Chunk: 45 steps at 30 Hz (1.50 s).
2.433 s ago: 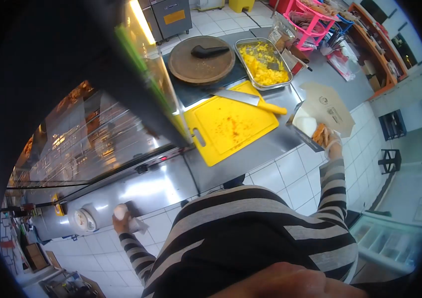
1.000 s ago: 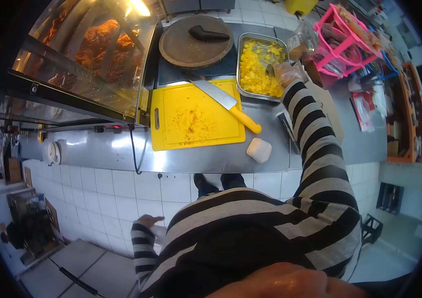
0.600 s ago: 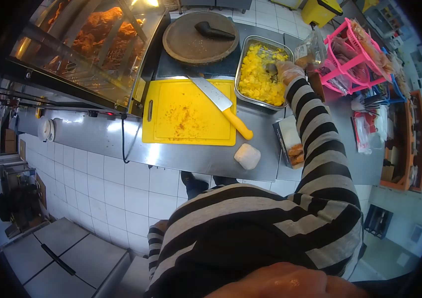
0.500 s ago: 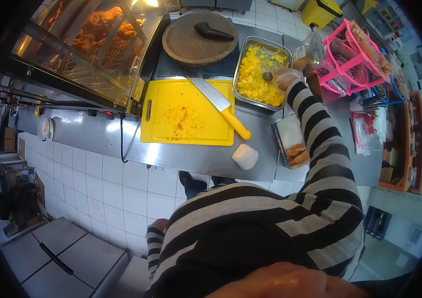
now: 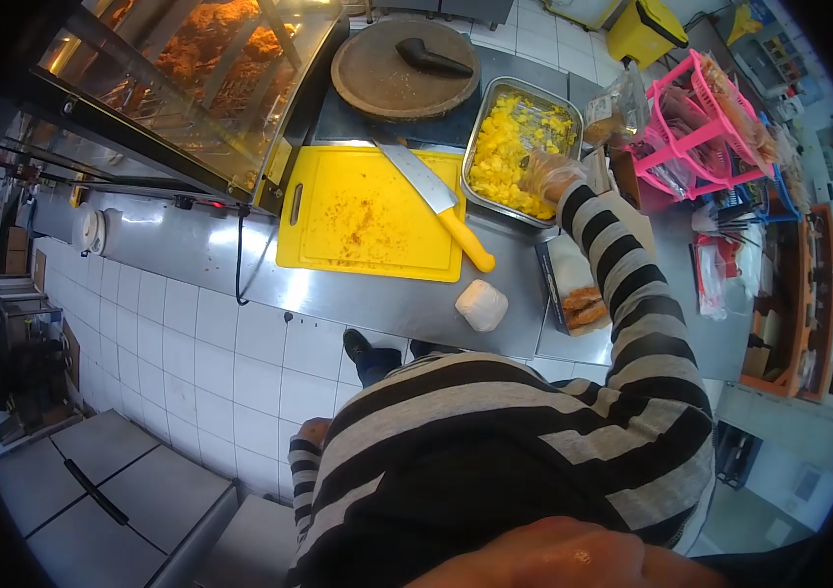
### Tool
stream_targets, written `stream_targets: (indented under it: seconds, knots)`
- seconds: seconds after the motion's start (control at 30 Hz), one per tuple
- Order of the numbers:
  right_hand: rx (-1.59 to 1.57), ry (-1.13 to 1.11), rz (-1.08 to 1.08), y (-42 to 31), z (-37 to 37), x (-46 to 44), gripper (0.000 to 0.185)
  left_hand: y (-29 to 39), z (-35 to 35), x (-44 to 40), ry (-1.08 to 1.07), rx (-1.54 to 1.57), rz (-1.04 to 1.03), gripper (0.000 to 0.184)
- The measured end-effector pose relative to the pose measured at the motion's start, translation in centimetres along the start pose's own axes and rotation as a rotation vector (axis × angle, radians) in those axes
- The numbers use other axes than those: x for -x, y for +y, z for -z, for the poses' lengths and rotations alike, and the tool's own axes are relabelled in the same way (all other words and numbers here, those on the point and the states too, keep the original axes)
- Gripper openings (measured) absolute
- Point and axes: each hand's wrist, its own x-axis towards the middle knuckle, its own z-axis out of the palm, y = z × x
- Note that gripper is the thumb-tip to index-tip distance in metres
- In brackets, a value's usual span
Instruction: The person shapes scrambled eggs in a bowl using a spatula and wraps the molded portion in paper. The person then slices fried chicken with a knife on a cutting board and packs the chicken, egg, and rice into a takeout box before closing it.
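My right hand [image 5: 556, 177], in a clear plastic glove, reaches over the right side of a metal tray [image 5: 472, 194] of chopped yellow food [image 5: 497, 155]. Its fingers are curled, with a small dark thing at their tips that I cannot make out. Beside the tray lies a yellow cutting board [image 5: 323, 235], marked with reddish-brown crumbs. A knife [image 5: 426, 186] with a yellow handle rests across its right edge. Low at my side, my left hand [image 5: 314, 431] shows only in part, its fingers hidden. Close to the counter edge sits a pale wrapped lump [image 5: 482, 306].
Behind the board stands a round brown block [image 5: 377, 83] with a dark curved object [image 5: 431, 59]. A lit glass cabinet [image 5: 181, 88] of browned food is at left. To the right are a food box [image 5: 573, 284] and a pink basket [image 5: 681, 147].
My right hand has moved left and a little down, further over the tray and the yellow food. The knife and the board lie as before; the view has shifted slightly.
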Motion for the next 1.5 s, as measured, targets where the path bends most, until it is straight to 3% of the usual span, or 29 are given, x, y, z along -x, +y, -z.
stream_targets:
  seconds: [0.1, 0.23, 0.3, 0.33, 0.37, 0.47, 0.57, 0.63, 0.67, 0.77, 0.8, 0.87, 0.9, 0.97, 1.0, 1.1, 1.13, 1.23, 1.3, 1.33, 1.4, 1.47, 1.5]
  knots:
    - [-0.038, 0.02, -0.046, 0.7, -0.6, -0.7, 0.069, -0.1, 0.6, 0.2, -0.012, 0.0, -0.023, 0.034]
    - [-0.084, -0.051, 0.051, 3.2, -0.8, -3.0, 0.076, 1.2, 3.2, 0.9, -0.017, 0.009, -0.096, 0.035]
    - [-0.078, -0.073, 0.071, 5.1, -1.7, -5.2, 0.081, 4.2, 4.0, 1.2, 0.088, 0.089, -0.105, 0.035]
    - [-0.104, -0.045, 0.086, 6.5, -2.8, -6.9, 0.083, 5.2, 4.7, 0.2, 0.025, 0.302, 0.119, 0.034]
    - [-0.131, -0.017, 0.098, 7.5, -3.6, -7.6, 0.086, 4.5, 5.0, -0.3, 0.031, 0.349, 0.09, 0.034]
    - [-0.167, -0.029, 0.046, 5.6, 3.1, 1.4, 0.085, 2.9, 6.2, -2.1, -0.009, 0.417, 0.059, 0.035]
    - [-0.022, 0.006, 0.081, 8.0, 1.8, 2.9, 0.085, 5.5, 7.7, -3.0, -0.059, 0.379, 0.149, 0.034]
    - [-0.107, -0.169, 0.111, 9.2, 1.7, 5.6, 0.077, 7.0, 8.7, -3.6, -0.056, 0.372, 0.212, 0.034]
    - [-0.101, -0.253, 0.126, 9.5, -0.1, 5.4, 0.064, 7.4, 9.4, -4.1, -0.103, 0.29, 0.197, 0.034]
    - [-0.208, 0.031, -0.029, 8.9, -2.7, 10.9, 0.042, 8.2, 10.5, -4.7, -0.124, 0.206, 0.187, 0.035]
    - [-0.211, 0.032, -0.039, 9.1, -5.8, 11.1, 0.042, 8.3, 10.8, -5.0, -0.11, 0.206, 0.191, 0.035]
    - [0.066, 0.339, -0.264, 9.0, -12.5, 11.0, 0.046, 8.1, 11.6, -5.9, -0.131, 0.242, 0.228, 0.035]
    - [0.066, 0.339, -0.269, 8.0, -13.3, 12.4, 0.046, 7.9, 12.0, -6.4, -0.166, 0.28, 0.262, 0.035]
    - [0.185, 0.639, -0.353, 4.2, -14.3, 14.8, 0.061, 7.0, 12.6, -6.8, -0.193, 0.2, 0.222, 0.039]
    - [-0.059, 0.476, -0.415, 2.8, -11.8, 15.9, 0.069, 6.5, 12.9, -7.1, -0.215, 0.124, 0.184, 0.043]
    - [-0.121, 0.325, -0.568, 0.7, -8.9, 17.9, 0.065, 3.6, 13.3, -8.8, -0.268, 0.14, 0.223, 0.041]
    - [-0.121, 0.321, -0.571, 1.4, -10.1, 17.7, 0.065, 5.4, 13.3, -8.0, -0.271, 0.138, 0.226, 0.041]
    - [-0.582, 0.616, -0.544, 3.3, -12.3, 16.5, 0.063, 10.5, 14.0, -6.4, -0.28, 0.262, 0.363, 0.044]
    - [-0.726, 0.789, -0.53, 3.4, -11.8, 16.7, 0.058, 11.6, 14.5, -5.9, -0.387, 0.307, 0.13, 0.051]
    - [-0.728, 0.789, -0.524, 3.9, -11.9, 16.3, 0.058, 12.3, 14.6, -5.8, -0.418, 0.489, 0.136, 0.05]
    - [-1.091, 0.766, -0.442, 5.7, -12.3, 14.3, 0.053, 14.5, 14.2, -5.6, -0.386, 0.588, 0.017, 0.048]
    - [-0.702, 0.784, -0.451, 5.6, -12.0, 11.2, 0.051, 18.9, 13.4, -4.6, -0.293, 0.695, -0.172, 0.045]
    - [-0.678, 0.749, -0.378, 4.8, -10.5, 10.0, 0.05, 21.9, 13.0, -4.1, -0.226, 0.709, -0.243, 0.044]
